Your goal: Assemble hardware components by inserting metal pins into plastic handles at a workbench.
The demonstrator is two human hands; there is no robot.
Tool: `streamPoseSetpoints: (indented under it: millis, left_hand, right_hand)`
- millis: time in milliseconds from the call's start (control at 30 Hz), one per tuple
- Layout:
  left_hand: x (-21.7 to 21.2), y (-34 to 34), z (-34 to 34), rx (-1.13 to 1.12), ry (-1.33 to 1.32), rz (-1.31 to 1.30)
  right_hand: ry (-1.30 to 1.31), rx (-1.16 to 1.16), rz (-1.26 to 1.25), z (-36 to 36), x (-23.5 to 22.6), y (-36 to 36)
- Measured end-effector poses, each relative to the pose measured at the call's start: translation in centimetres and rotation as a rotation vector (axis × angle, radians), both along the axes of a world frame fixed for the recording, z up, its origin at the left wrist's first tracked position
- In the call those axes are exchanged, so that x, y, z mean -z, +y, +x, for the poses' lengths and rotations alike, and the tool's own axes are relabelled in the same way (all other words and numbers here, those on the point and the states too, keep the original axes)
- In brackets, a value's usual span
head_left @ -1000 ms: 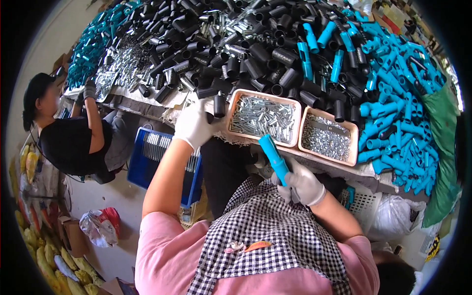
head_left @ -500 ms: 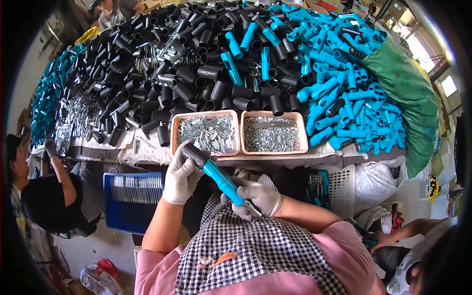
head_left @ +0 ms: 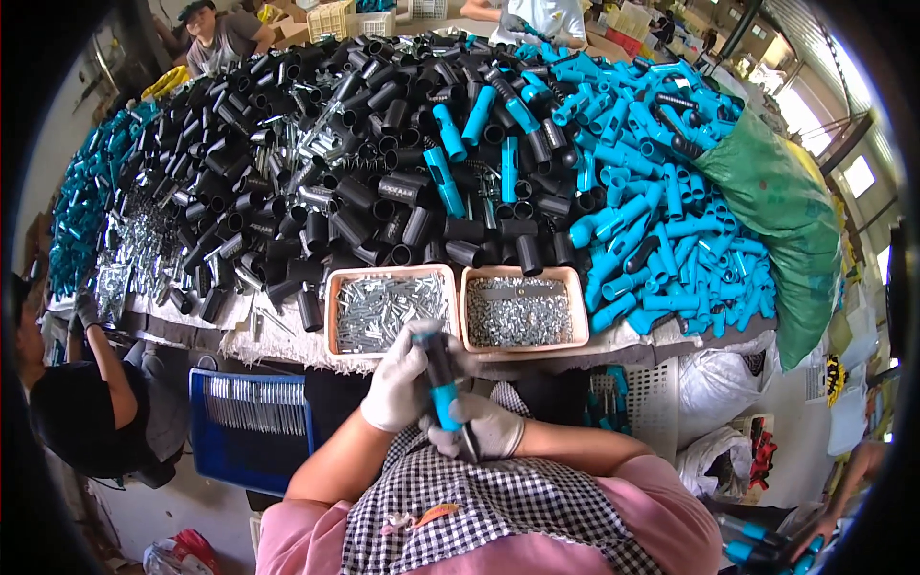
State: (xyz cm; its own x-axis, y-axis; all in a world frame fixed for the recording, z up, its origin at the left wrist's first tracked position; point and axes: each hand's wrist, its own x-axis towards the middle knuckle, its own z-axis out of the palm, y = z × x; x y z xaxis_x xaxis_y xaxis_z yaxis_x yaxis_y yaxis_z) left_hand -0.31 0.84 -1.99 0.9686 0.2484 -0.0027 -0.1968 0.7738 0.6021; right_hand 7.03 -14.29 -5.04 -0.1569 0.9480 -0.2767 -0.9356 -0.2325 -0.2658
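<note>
In front of the checked apron (head_left: 422, 508), both hands hold a teal-and-black tubular tool (head_left: 447, 406) with a dark metal tip. My left hand (head_left: 393, 388), in a white glove, is closed around its black upper sleeve, which is smeared by motion. Lower down, my gloved right hand (head_left: 494, 428) grips the teal part just above the tip. Just beyond the hands, on the table edge, are two pale trays: the left tray (head_left: 332, 311) contains silver metal pins, and the right tray (head_left: 582, 321) tiny metal pieces with a flat dark strip across them.
A heap of black sleeves (head_left: 374, 196) and teal tubes (head_left: 623, 206) covers the table, with a green sack (head_left: 795, 230) at its right. Below the table's left side stands a blue crate (head_left: 254, 455) of metal rods. Co-workers sit at left (head_left: 81, 412) and across the table (head_left: 225, 38).
The tool has swung from a slant to nearly upright, and its black end is now blurred. My view has tilted up, so the table and trays appear lower and more shows beyond the heap.
</note>
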Motion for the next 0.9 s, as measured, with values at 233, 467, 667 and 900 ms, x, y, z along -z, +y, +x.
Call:
streamPoseSetpoints:
  millis: [233, 467, 667, 900]
  left_hand:
    - [1.0, 0.3, -0.5, -0.106, 0.212, -0.041]
    - [3.4, -0.3, -0.8, 0.161, 0.195, 0.061]
    - [3.2, -1.1, -1.7, 0.270, 0.203, -0.045]
    - [1.5, -1.1, -1.0, 0.285, 0.390, 0.074]
  right_hand:
    - [-1.739, -0.762, 0.196, 11.3, -7.6, 6.2]
    - [-2.712, 0.265, -0.087, 28.0, -5.8, 16.8]
    - [-3.074, 0.294, -0.095, 30.1, -3.2, 20.0]
    - [-2.832, 0.305, -0.238, 29.9, -4.4, 17.9]
